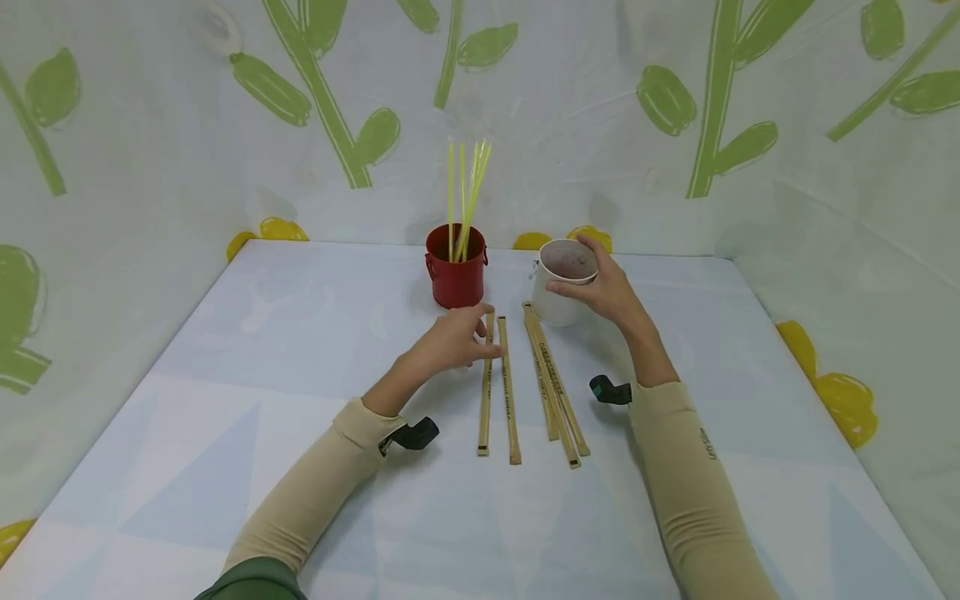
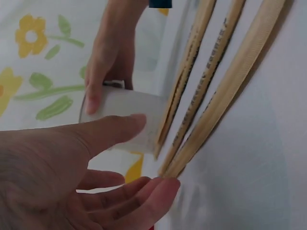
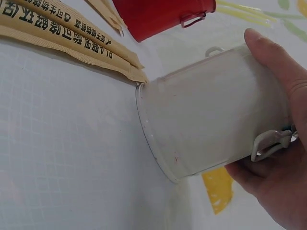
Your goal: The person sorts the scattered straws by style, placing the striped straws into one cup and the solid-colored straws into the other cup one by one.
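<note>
Right hand (image 1: 604, 288) clamps fingers on white pail (image 1: 553, 304); left hand (image 1: 450, 340), fingers apart, beside paper-wrapped straws (image 1: 508, 392), red pail (image 1: 458, 286) beyond.

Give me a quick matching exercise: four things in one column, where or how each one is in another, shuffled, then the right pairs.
Things
1. red pot
2. white pot
3. yellow sticks
4. paper strips

Place or state
A. lying on the table, nearer the person than the pots
B. gripped by the right hand
C. upright on the table, no hand on it
D. poking up out of a pot

Right pairs
1-C
2-B
3-D
4-A
</note>
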`<state>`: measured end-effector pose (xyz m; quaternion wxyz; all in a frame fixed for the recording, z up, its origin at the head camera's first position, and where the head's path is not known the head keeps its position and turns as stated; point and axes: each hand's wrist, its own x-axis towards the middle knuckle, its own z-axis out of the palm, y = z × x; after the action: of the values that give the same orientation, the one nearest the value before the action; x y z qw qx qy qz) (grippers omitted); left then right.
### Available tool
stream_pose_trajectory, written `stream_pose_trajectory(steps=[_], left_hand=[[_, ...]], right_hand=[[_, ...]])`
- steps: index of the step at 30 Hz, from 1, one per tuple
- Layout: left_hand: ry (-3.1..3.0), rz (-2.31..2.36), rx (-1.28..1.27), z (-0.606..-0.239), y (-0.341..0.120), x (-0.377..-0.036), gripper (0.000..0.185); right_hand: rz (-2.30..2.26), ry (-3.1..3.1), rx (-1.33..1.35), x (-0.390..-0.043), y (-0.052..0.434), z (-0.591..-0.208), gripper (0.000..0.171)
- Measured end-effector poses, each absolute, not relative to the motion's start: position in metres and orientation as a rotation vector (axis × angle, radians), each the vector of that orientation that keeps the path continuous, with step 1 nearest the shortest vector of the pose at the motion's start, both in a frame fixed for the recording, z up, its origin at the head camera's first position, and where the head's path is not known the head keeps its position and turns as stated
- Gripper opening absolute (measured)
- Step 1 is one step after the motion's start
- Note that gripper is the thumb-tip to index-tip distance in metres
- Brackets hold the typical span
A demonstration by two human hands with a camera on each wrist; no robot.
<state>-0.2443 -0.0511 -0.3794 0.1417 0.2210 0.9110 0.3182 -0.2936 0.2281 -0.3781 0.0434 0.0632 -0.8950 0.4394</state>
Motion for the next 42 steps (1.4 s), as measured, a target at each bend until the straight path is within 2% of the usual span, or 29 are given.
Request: stream_pose_trajectory(steps=[14,28,38,42], left_hand=[[2.647,0.848,0.553,-0.392,-0.041,-0.24,0.081],[2.603,0.84,0.488,-0.392,-0.042,-0.24,0.062],[2.611,0.786,0.528,-0.392,-0.044,-0.242,0.028],[2.611,0.741,0.544,-0.39,-0.044,-0.242,0.024]], right_hand=[[1.356,-2.734,0.174,-0.295,0.228,-0.379,0.107],[1.35,-2.746,0.159,-0.296,0.228,-0.38,0.109],[1.33,-2.74,0.172,-0.295,0.228,-0.381,0.108],[1.324,-2.743,0.17,-0.295,0.229,-0.381,0.107]])
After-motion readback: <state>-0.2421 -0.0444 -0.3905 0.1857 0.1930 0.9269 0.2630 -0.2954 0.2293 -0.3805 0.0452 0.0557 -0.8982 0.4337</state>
